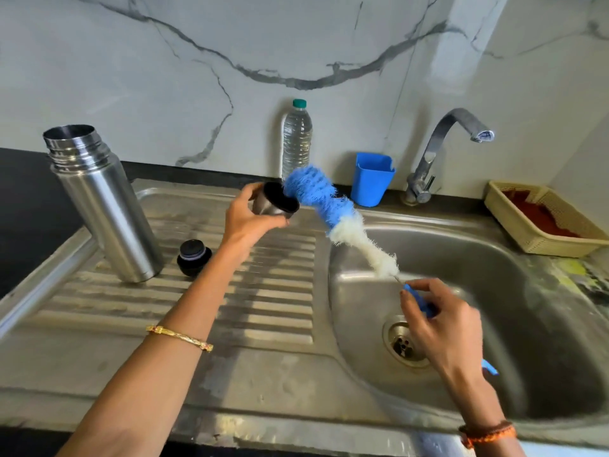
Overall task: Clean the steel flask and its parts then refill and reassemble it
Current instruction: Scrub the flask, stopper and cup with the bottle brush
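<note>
Over the sink [461,245], left grip [247,219] wraps the flask cup [275,201], mouth tilted toward the bottle brush [329,206]; right grip [441,318] pinches its handle for scrubbing.

Steel flask [105,206] upright on the ribbed draining board, open-mouthed, threads bare at the neck, leaning left in the wide view. Black stopper [194,257] just beside its base, sitting on the ridges. Steel cup lid [275,202] lifted above the board, tipped sideways, dark inside facing right. Bottle brush [333,212] slanted over the basin edge, blue bristles at the tip touching the cup's rim, white bristles lower, blue handle lowest.
</note>
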